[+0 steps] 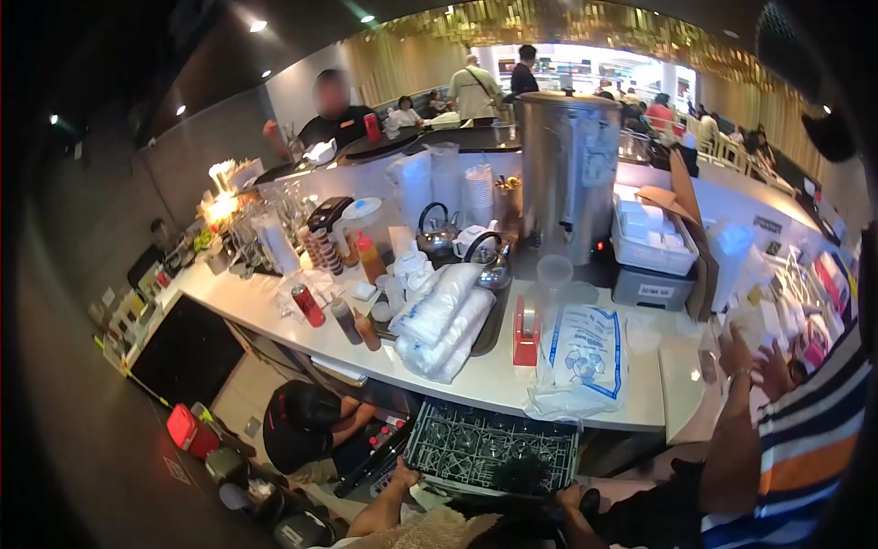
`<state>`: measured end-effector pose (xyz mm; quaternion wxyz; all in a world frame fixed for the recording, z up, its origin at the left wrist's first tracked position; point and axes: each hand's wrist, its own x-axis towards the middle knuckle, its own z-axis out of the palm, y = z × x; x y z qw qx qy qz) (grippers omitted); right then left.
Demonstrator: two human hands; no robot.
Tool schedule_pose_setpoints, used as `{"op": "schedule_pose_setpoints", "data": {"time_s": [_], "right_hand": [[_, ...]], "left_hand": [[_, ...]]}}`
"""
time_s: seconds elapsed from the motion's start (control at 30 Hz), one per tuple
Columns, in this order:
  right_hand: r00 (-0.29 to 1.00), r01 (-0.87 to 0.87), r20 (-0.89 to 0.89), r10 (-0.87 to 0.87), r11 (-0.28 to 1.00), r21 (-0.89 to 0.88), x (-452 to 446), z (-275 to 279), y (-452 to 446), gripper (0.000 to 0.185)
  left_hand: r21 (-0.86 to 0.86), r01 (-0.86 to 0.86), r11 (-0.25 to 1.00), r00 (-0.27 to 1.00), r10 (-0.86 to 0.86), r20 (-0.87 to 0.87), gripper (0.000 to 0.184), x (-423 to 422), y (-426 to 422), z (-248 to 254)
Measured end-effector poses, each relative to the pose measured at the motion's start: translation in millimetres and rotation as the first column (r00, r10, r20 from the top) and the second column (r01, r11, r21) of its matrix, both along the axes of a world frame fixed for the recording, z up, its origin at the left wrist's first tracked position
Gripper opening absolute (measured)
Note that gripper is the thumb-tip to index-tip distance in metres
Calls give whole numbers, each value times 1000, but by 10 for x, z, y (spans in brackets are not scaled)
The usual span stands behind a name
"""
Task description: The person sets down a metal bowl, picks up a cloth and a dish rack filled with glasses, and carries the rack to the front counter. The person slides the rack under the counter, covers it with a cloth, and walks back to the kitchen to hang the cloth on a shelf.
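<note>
A dish rack point(439, 477) with several clear glasses point(494, 444) upside down in it sits pulled out below the counter. My left hand point(403, 474) is closed round its near left corner, with a pale cloth point(430, 496) close by. At the near right corner my right hand point(569, 497) grips the rack too, its fingers partly hidden. Something dark and bristly point(519, 472) lies over the rack's right half; I cannot make out what it is.
The white counter point(645, 366) carries a tray of wrapped plastic packs point(444, 320), kettles point(439, 236), a tape dispenser point(527, 334) and a steel urn point(569, 174). A person point(302, 421) crouches at an open drawer on the left. Someone in a striped shirt point(814, 448) stands close on the right.
</note>
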<state>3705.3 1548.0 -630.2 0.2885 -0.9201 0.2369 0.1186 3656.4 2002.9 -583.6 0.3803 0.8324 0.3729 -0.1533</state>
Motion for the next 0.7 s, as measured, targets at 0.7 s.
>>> {"op": "schedule_pose_setpoints", "data": {"time_s": [0.7], "right_hand": [[868, -340, 305, 392, 917, -211, -52, 799, 474, 46]], "left_hand": [[-113, 441, 890, 825, -353, 442, 39, -101, 85, -473]]}}
